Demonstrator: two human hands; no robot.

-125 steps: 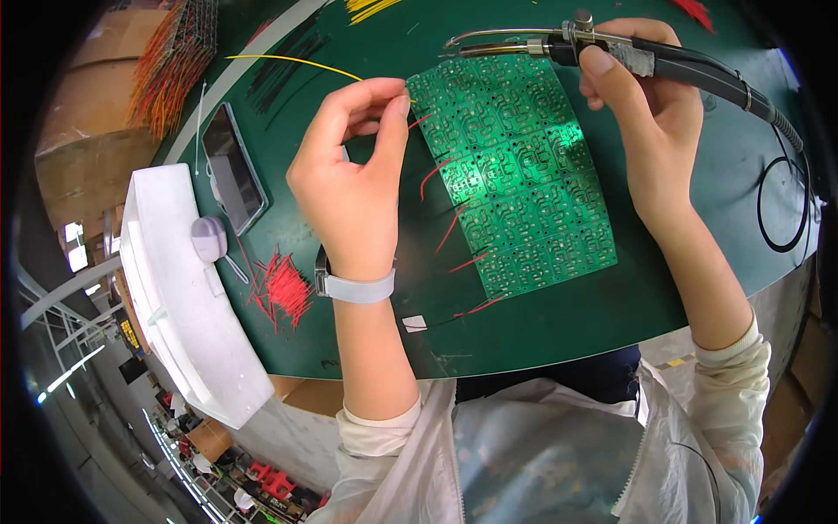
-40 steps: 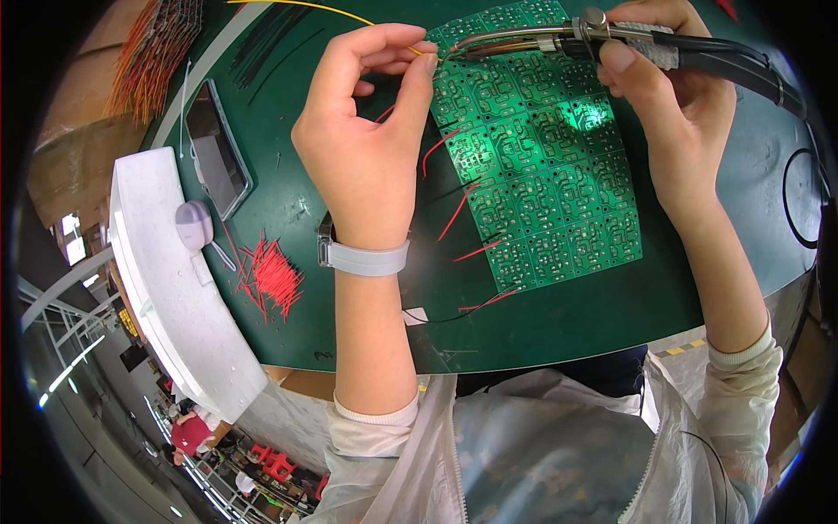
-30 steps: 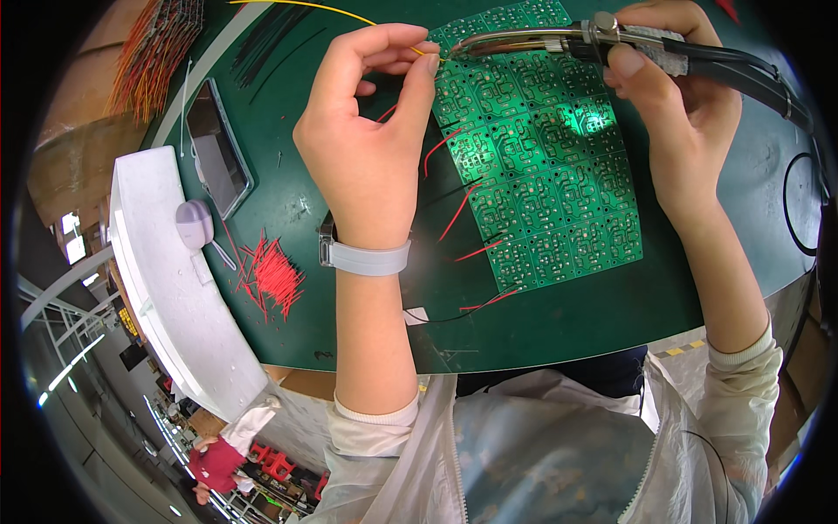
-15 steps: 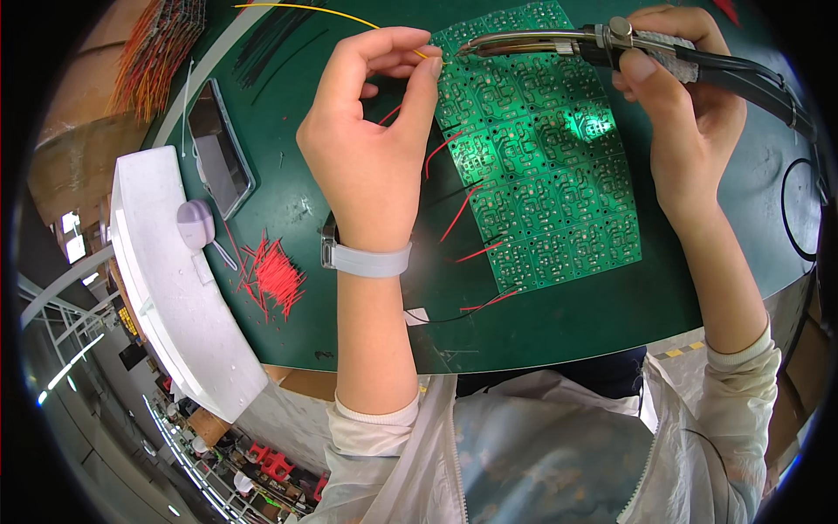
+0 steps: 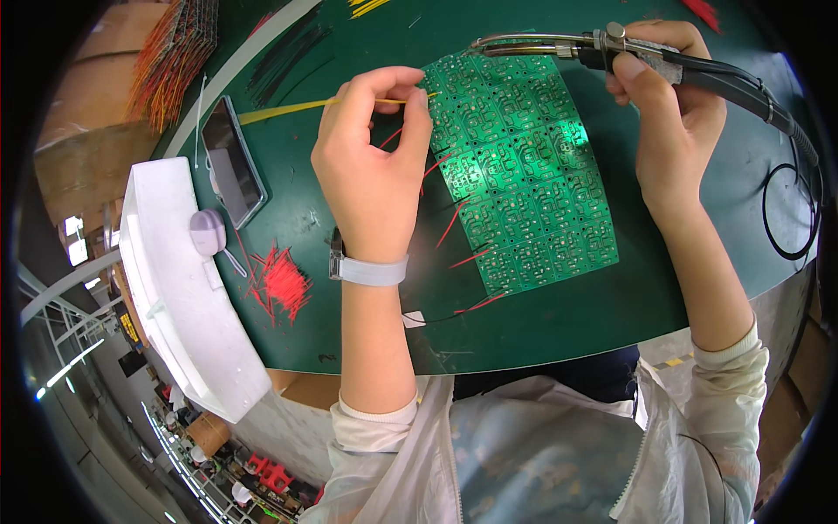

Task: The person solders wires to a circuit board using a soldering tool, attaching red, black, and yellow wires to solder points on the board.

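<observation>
A green panel of circuit boards lies on the green tabletop, with several short red wires sticking out along its left edge. My left hand is at the panel's upper left, thumb and forefinger pinching a yellow wire. One end of that wire reaches the panel's edge; its tail runs left, blurred. In my right hand is a soldering iron with a thin metal tube along its top. Its tip is over the panel's far edge; whether it touches cannot be made out.
Left of my hand are a phone, a pile of red wires, a lavender case and a white foam block. Black wires and yellow wires lie farther off. A black cable loops at the right.
My left hand has come nearer, and the yellow wire's tail has swung from far left to straight left. The iron's tip and the wire's end are farther apart than before.
</observation>
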